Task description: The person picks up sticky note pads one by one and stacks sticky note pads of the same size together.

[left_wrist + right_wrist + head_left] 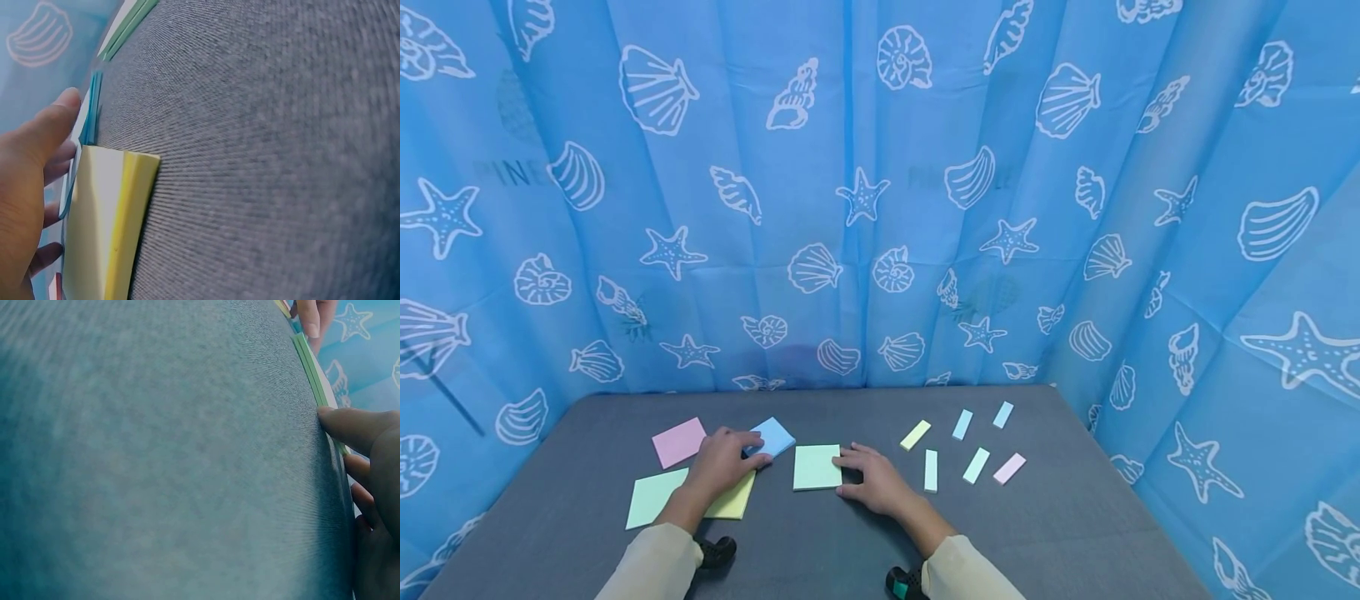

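When starting near left, note yellow pad (732, 500) partly hidden by left arm (687, 505). At centre, locate green pad (817, 467) with right hand (874, 479) spread wide at right edge. Farther left, locate blue pad (775, 437) with left hand (724, 458) touching, fingers parted.

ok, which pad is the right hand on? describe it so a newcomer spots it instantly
Start at the grey table below the blue shell-print curtain. Just left of the right hand, touching it, is the pale green square pad. Another green square lies farther left, past the left hand; this one sits between the two hands.
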`<state>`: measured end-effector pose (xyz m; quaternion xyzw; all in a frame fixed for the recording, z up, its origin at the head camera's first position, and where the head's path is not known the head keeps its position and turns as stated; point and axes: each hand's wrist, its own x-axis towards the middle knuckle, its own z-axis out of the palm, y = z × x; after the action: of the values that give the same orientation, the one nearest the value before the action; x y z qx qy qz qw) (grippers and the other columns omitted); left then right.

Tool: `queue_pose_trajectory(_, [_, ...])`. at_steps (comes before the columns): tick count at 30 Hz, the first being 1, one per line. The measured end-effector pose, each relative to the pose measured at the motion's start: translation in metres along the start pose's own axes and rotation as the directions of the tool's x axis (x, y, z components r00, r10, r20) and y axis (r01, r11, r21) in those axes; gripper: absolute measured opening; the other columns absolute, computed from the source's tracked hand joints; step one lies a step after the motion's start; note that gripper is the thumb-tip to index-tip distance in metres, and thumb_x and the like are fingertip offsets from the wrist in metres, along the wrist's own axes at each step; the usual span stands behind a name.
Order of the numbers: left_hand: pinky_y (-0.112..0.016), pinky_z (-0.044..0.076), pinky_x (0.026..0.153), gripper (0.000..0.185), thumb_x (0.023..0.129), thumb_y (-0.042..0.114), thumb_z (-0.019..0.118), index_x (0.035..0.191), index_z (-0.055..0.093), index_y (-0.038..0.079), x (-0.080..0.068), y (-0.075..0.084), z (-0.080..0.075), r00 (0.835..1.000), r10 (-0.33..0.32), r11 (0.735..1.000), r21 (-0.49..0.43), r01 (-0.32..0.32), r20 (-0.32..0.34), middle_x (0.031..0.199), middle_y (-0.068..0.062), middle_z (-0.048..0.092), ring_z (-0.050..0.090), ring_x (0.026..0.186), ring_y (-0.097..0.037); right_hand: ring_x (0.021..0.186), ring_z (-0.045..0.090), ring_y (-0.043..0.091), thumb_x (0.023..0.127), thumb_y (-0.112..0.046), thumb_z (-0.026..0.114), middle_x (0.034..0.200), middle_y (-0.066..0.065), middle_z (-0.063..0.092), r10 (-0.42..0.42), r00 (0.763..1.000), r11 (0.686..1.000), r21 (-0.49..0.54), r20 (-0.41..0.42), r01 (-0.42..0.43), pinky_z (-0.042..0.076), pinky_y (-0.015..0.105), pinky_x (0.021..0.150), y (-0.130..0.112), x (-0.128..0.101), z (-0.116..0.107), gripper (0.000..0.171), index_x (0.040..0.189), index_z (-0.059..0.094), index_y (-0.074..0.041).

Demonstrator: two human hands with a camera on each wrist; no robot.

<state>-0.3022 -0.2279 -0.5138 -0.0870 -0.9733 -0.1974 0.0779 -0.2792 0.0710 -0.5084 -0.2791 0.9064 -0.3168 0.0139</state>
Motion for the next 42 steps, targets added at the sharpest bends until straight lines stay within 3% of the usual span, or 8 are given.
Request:
queue_pose_trajectory(9, [-0.055, 0.039, 0.092, 0.045, 0.083, 0.040, 0.076, 0.120, 0.071, 0.014, -0.0009, -0.0001, 0.0027, 1.000, 0.017, 0.999, 0.040, -0.016, -0.006, 0.126, -0.010, 0.064, 0.052, 0.116, -0.035, 0.137, 0.038, 0.027, 0.089, -0.023, 0.072, 0.140, 0.005, 0.054, 0.000, 1.000, 1.000, -0.009, 0.005, 0.000, 0.034, 0.048, 0.105, 0.0014, 0.0008, 0.0011, 0.045, 0.132, 0.062, -0.012])
queue_pose_trajectory(13, [-0.055, 0.038, 0.092, 0.049, 0.082, 0.041, 0.077, 0.121, 0.070, 0.012, -0.0017, -0.0019, 0.0030, 0.999, 0.020, 0.998, 0.066, -0.018, -0.032, 0.127, -0.012, 0.063, 0.051, 0.117, -0.038, 0.136, 0.038, 0.027, 0.088, -0.022, 0.072, 0.140, 0.006, 0.054, -0.009, 1.000, 1.000, -0.009, 0.002, 0.009, 0.035, 0.049, 0.105, 0.0010, 0.0004, 0.0008, 0.045, 0.131, 0.063, -0.011])
queue_pose_trajectory(22, [-0.062, 0.030, 0.095, 0.069, 0.080, 0.053, 0.073, 0.125, 0.064, 0.001, -0.0067, -0.0091, 0.0003, 0.995, -0.069, 0.992, 0.103, 0.077, -0.075, 0.127, -0.022, 0.059, 0.045, 0.117, -0.046, 0.136, 0.038, 0.028, 0.089, -0.023, 0.072, 0.140, 0.007, 0.054, -0.025, 1.000, 1.000, -0.009, -0.001, 0.025, 0.035, 0.049, 0.105, 0.0007, -0.0002, 0.0009, 0.045, 0.132, 0.062, -0.010])
queue_pose_trajectory(32, [-0.062, 0.029, 0.092, 0.073, 0.077, 0.052, 0.076, 0.126, 0.062, -0.001, -0.0089, -0.0047, -0.0027, 0.986, -0.147, 0.988, 0.036, 0.150, -0.076, 0.131, -0.026, 0.054, 0.041, 0.117, -0.048, 0.136, 0.039, 0.029, 0.089, -0.022, 0.072, 0.139, 0.007, 0.054, -0.030, 1.000, 1.000, -0.010, -0.001, 0.030, 0.035, 0.050, 0.104, 0.0006, -0.0014, 0.0002, 0.045, 0.132, 0.062, -0.010])
queue_pose_trajectory(42, [-0.053, 0.034, 0.082, 0.067, 0.072, 0.037, 0.085, 0.124, 0.060, 0.003, -0.0070, 0.0004, -0.0012, 0.964, -0.199, 0.980, -0.065, 0.190, -0.176, 0.106, -0.019, 0.064, 0.049, 0.097, -0.038, 0.137, 0.038, 0.030, 0.090, -0.020, 0.071, 0.140, 0.009, 0.053, -0.037, 0.999, 0.999, 0.016, 0.005, 0.037, 0.034, 0.051, 0.104, -0.0001, -0.0015, -0.0006, 0.045, 0.133, 0.061, -0.008])
